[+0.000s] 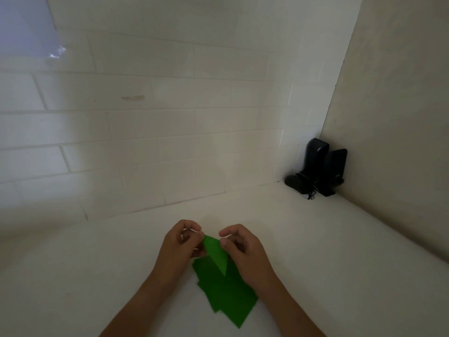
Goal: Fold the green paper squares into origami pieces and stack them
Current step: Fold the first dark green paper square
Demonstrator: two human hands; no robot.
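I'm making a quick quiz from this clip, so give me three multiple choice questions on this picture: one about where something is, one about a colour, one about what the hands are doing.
1. Where does the black device stand?
A. In the far right corner, where the walls meet
B. Beside the left hand
C. On the paper pile

2. What colour is the paper pile?
A. Red
B. Green
C. White

3. What is happening to the folded piece?
A. It lies flat, untouched
B. It is held up between both hands
C. It sits on the black device

Answers:
1 A: the device stands on the white surface against both walls.
2 B: every sheet under the hands is green.
3 B: the left hand and right hand each have fingers on it, above the pile.
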